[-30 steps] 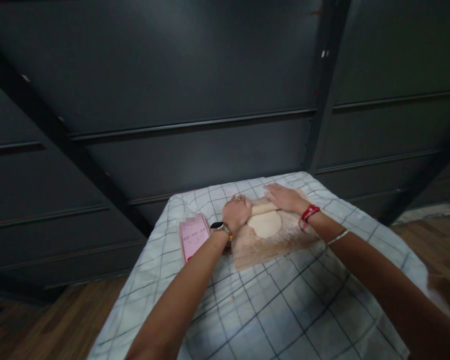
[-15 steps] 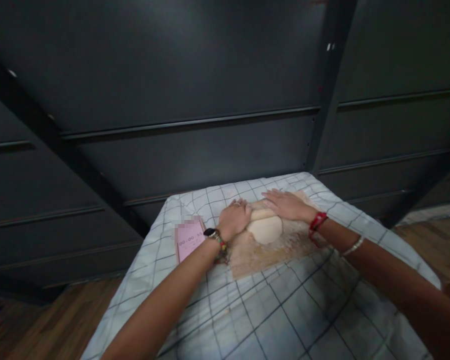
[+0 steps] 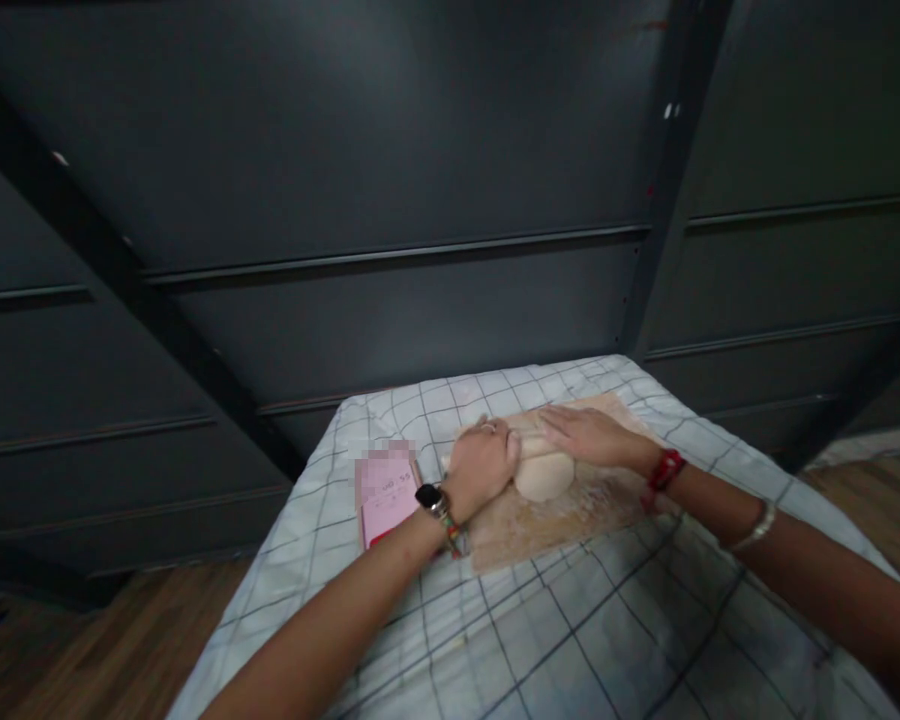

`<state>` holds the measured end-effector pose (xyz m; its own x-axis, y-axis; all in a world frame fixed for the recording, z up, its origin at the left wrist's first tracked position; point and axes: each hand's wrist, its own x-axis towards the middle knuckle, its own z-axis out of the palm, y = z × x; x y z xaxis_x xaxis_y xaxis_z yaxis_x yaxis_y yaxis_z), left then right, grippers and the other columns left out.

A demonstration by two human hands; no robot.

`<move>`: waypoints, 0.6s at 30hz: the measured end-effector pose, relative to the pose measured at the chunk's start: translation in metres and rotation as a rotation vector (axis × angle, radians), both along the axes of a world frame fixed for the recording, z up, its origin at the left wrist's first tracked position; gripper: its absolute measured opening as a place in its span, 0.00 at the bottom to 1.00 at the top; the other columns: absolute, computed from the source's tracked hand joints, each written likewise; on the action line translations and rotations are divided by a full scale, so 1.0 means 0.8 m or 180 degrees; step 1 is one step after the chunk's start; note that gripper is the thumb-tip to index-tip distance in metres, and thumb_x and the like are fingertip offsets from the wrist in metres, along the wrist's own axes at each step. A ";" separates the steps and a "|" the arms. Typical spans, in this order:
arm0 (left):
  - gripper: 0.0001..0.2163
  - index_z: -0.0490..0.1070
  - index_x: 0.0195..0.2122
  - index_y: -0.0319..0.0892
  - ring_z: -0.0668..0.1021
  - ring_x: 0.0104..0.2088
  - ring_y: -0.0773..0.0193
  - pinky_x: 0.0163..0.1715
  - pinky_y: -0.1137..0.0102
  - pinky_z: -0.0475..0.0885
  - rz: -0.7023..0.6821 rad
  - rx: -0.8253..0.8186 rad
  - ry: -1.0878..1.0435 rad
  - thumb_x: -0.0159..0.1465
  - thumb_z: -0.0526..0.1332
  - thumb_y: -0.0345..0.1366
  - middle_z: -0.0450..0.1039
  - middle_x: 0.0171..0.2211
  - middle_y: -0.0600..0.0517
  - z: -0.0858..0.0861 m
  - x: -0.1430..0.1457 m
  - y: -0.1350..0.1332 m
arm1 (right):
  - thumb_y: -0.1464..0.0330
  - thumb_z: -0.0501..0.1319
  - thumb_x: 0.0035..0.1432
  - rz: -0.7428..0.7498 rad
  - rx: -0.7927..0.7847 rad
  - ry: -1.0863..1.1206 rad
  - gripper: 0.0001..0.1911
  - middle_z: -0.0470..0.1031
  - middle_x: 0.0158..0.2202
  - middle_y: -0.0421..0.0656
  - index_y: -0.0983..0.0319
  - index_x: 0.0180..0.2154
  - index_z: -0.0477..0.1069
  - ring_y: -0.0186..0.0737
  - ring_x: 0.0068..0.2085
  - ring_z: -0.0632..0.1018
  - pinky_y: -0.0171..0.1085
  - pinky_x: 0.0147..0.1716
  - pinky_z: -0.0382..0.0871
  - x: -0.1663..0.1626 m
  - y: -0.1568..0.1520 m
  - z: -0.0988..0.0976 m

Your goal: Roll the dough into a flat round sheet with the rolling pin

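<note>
Pink phone screen (image 3: 387, 492), left of the board: timer digits, partly blurred; only "55" legible. No other text readable.

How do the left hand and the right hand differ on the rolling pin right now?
The left hand is curled, knuckles up, over its end of the rolling pin; the right hand lies flat, fingers stretched along it. The left wrist has a dark watch and beaded band; the right wrist has a red thread and, further up the arm, a metal bangle. Both press the pin onto the dough on the wooden board.
</note>
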<state>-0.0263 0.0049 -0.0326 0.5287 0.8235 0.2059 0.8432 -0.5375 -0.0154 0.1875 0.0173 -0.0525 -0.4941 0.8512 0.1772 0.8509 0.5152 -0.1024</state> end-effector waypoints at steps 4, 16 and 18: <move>0.15 0.67 0.49 0.37 0.73 0.49 0.57 0.50 0.66 0.65 0.0372 -0.0086 -0.0074 0.70 0.44 0.32 0.72 0.47 0.42 0.015 0.016 0.045 | 0.54 0.38 0.66 -0.0635 -0.0398 -0.0011 0.32 0.57 0.64 0.51 0.65 0.62 0.58 0.47 0.64 0.58 0.47 0.59 0.55 -0.014 0.051 0.016; 0.26 0.59 0.60 0.37 0.66 0.58 0.51 0.59 0.60 0.56 -0.0214 0.0216 -0.0281 0.65 0.53 0.47 0.64 0.58 0.41 -0.027 -0.011 -0.026 | 0.58 0.46 0.65 0.0105 0.0410 -0.0111 0.26 0.69 0.56 0.54 0.66 0.57 0.64 0.50 0.54 0.71 0.48 0.53 0.63 -0.001 -0.047 -0.009; 0.27 0.60 0.60 0.37 0.70 0.54 0.51 0.55 0.61 0.61 -0.0157 -0.0006 -0.0239 0.65 0.51 0.50 0.68 0.54 0.41 -0.010 -0.006 -0.003 | 0.57 0.43 0.66 -0.0006 0.0142 -0.0032 0.26 0.69 0.57 0.51 0.63 0.58 0.63 0.47 0.55 0.70 0.46 0.54 0.63 -0.004 -0.014 0.001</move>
<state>-0.0310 0.0029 -0.0408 0.5518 0.7972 0.2449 0.8144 -0.5784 0.0477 0.1842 0.0058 -0.0514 -0.4943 0.8435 0.2099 0.8528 0.5174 -0.0708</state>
